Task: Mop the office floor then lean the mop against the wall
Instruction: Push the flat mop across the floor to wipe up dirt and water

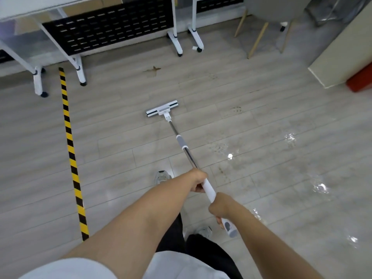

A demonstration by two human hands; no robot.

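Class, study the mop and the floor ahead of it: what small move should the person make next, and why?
Probably push the mop head forward onto the brown stain just ahead of it. The left hand and right hand both grip the handle, the head lies flat on the floor, and the stain looks unmopped.

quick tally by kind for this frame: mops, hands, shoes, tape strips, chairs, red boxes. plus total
mop: 1
hands: 2 (left hand, right hand, both gripping the mop)
shoes: 2 (left shoe, right shoe)
tape strip: 1
chair: 1
red box: 1, cut off at the frame edge
total: 8
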